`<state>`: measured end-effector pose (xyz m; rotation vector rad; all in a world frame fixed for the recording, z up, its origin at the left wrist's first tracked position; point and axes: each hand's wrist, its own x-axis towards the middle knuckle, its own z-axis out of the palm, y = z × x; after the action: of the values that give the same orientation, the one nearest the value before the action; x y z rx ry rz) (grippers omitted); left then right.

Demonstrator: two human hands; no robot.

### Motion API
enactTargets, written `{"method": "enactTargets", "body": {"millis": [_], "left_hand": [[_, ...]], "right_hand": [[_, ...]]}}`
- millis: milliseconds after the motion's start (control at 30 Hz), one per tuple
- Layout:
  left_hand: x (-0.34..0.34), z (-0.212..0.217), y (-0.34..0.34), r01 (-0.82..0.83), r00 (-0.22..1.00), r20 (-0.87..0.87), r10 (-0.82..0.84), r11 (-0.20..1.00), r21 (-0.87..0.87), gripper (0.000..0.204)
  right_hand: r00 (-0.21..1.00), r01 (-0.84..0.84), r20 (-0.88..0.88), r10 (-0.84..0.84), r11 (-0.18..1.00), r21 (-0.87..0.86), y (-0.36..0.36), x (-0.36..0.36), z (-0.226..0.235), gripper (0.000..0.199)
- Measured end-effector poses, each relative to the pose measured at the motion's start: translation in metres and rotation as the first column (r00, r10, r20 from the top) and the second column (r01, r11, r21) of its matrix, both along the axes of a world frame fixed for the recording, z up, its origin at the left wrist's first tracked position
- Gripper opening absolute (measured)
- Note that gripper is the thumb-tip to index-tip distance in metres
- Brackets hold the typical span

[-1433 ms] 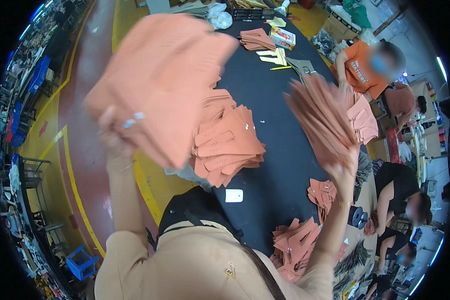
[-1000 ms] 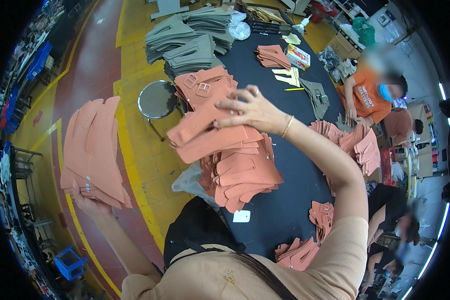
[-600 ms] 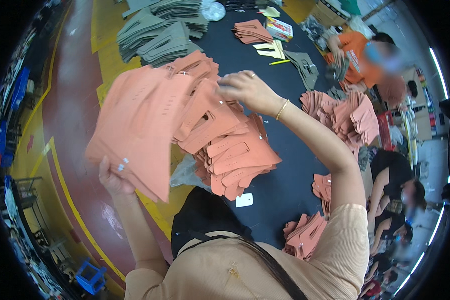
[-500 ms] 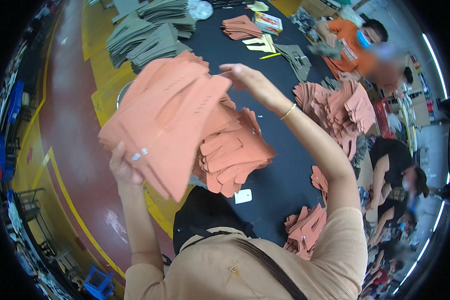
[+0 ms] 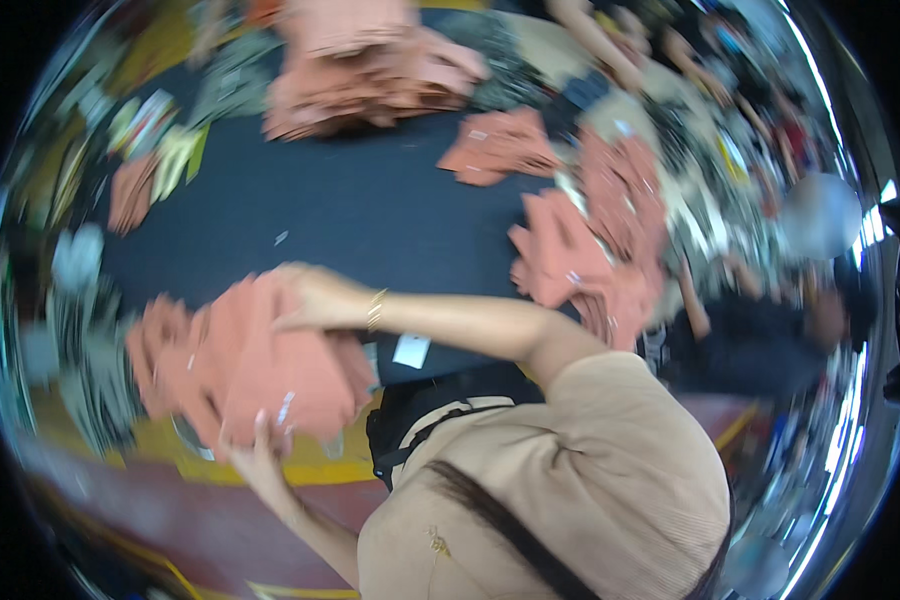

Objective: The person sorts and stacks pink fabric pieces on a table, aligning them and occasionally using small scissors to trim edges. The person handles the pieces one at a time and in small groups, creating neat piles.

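Observation:
A thick stack of salmon-coloured cut fabric pieces point(image 5: 280, 375) is between my hands at the lower left, blurred by motion. My left hand point(image 5: 255, 455) grips its near edge, thumb and fingers closed around the pieces. My right hand point(image 5: 320, 297), a gold bracelet at its wrist, holds the far edge with the thumb over the top piece. More salmon pieces point(image 5: 155, 350) show just left of the stack. Small white labels stick to some of them. Close by on the dark table lies a white tag point(image 5: 411, 350).
The dark table point(image 5: 370, 210) carries a tall salmon heap point(image 5: 370, 85) at the far side and further salmon piles point(image 5: 570, 255) on the right. Grey-green fabric stacks point(image 5: 95, 365) stand at the left edge. A person in dark clothes point(image 5: 760, 335) is at the right.
The view has swung to the right, so the table sits differently. My right hand, raised apart from the pieces before, now holds the stack's far edge. My left hand keeps its grip.

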<state>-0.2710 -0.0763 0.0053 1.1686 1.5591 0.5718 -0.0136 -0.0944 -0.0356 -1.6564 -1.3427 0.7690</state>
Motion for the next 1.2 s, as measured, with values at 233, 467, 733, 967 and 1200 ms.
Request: {"method": "enactTargets", "body": {"millis": [233,467,733,967,1200], "left_hand": [[0.011,0.044,0.038,0.560,0.600,-0.711,-0.366,0.827,0.047,0.083],[0.038,0.059,0.048,0.814,0.413,-0.859,-0.302,0.545,0.200,0.085],[0.158,0.083,-0.013,0.840,0.496,-0.631,-0.597,0.146,0.522,0.064],[0.244,-0.008,-0.133,0.983,0.128,0.276,-0.953,0.159,0.093,0.058],[0.290,-0.107,-0.206,0.687,0.720,0.563,-0.405,0.307,-0.659,0.064]], "right_hand": [[0.951,0.287,-0.125,-0.282,0.957,0.030,-0.014,-0.024,-0.006,0.081],[0.850,0.470,0.118,-0.513,0.841,0.269,-0.087,0.013,0.016,0.064],[0.581,0.664,0.568,-0.583,0.743,0.083,-0.283,0.080,0.006,0.027],[0.530,0.733,0.742,-0.410,0.661,-0.158,-0.407,0.137,-0.003,0.054],[0.732,0.535,0.624,-0.273,0.798,-0.278,-0.424,0.169,-0.022,0.062]]}}
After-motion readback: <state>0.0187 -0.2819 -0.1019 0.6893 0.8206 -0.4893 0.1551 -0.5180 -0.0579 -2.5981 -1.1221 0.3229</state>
